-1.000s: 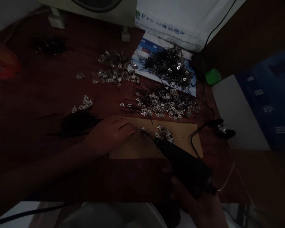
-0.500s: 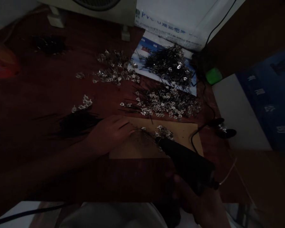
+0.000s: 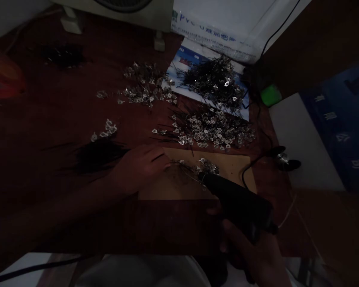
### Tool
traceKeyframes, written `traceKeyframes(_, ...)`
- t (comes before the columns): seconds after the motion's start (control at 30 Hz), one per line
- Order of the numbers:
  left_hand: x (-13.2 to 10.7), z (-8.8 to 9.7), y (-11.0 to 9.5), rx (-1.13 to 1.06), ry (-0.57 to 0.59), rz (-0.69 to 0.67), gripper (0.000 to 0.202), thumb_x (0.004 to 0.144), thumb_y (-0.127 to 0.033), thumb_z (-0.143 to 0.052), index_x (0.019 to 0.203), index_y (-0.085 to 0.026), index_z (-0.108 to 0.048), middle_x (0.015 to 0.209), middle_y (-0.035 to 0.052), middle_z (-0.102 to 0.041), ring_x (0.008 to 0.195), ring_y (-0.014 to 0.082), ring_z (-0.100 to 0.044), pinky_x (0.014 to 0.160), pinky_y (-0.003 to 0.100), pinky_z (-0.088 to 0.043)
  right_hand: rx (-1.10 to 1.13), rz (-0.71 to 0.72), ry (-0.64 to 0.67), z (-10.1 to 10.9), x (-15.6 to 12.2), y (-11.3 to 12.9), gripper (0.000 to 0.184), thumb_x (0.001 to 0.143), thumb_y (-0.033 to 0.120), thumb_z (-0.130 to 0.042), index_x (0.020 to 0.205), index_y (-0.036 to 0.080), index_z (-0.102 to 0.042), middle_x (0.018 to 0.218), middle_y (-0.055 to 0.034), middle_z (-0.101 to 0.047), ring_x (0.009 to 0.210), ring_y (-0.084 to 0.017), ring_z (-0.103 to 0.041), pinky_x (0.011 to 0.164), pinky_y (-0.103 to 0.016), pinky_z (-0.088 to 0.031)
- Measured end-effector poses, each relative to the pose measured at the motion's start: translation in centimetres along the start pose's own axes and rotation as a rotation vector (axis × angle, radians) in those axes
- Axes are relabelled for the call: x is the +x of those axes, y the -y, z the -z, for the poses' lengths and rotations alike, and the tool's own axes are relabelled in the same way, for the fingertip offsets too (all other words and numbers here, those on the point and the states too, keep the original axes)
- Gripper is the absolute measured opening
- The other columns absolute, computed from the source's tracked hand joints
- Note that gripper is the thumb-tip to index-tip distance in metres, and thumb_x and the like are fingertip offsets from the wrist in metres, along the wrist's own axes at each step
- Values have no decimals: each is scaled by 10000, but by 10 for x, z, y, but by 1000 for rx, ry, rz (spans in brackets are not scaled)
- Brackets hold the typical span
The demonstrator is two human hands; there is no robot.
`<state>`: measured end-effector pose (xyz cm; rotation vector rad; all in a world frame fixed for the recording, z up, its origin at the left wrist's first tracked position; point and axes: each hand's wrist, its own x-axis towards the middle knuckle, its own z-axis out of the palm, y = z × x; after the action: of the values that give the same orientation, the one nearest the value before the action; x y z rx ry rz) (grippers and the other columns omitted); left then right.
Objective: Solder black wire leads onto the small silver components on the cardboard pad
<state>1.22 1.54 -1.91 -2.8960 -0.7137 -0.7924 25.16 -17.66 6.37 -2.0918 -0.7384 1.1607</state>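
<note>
My left hand (image 3: 139, 167) rests on the left end of a brown cardboard sheet (image 3: 236, 169), fingers pinched on a thin dark pin (image 3: 164, 158). My right hand (image 3: 254, 255) grips a black glue gun (image 3: 237, 205) whose nozzle points at a small cluster of shiny silver pieces (image 3: 208, 165) on the cardboard. The scene is very dark.
Heaps of silver pieces and black pins (image 3: 211, 127) lie beyond the cardboard, with more (image 3: 212, 77) on a blue sheet and a scatter (image 3: 145, 89) farther left. A dark bundle of pins (image 3: 95, 153) lies by my left wrist. A green object (image 3: 269, 95) and a black cable (image 3: 251, 163) are at right.
The glue gun and my right hand have drifted slightly right and back. My left hand has stayed in place.
</note>
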Motion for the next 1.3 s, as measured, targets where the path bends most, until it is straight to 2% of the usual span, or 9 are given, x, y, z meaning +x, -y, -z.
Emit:
traceKeyframes(0.27,0,0,1,-43,23,19,183,1085,-221,-588,955,-166,-704,931,51,-717,894,196,-669,811,347,-554,13,-7,-7,0,-1,0,591,845,705,-793,1085,167,-826,518,5,-609,446,-92,-413,417,-185,-314)
traceKeyframes(0.7,1,0,1,29,4,-25,178,1078,-221,-606,929,-163,-686,914,44,-715,884,198,-682,799,345,-552,5,4,-3,0,-1,2,570,882,678,-767,1095,152,-826,524,8,-623,444,-89,-427,436,-196,-335)
traceKeyframes(0.83,0,-2,1,33,10,-26,172,1085,-217,-592,951,-167,-687,923,40,-722,893,193,-685,810,344,-550,12,37,-1,-1,-1,3,543,887,664,-768,1074,158,-825,517,12,-612,451,-101,-449,452,-212,-376)
traceKeyframes(1.07,2,-2,0,-9,-9,-7,177,1079,-223,-603,946,-159,-700,916,50,-712,873,193,-671,801,336,-553,34,22,19,0,1,-1,610,850,709,-798,1075,143,-824,517,7,-624,455,-92,-501,452,-176,-379)
traceKeyframes(1.2,1,-2,0,4,-7,-12,172,1070,-209,-611,932,-151,-695,915,57,-710,892,203,-674,814,342,-546,33,27,9,0,1,-1,612,851,717,-798,1078,150,-835,511,13,-616,448,-81,-450,457,-183,-360)
traceKeyframes(1.3,1,-1,0,13,5,-16,163,1071,-208,-608,944,-158,-696,929,57,-714,899,202,-668,816,342,-531,40,21,-2,-1,1,0,609,839,720,-811,1064,155,-841,505,10,-611,456,-89,-467,460,-184,-369)
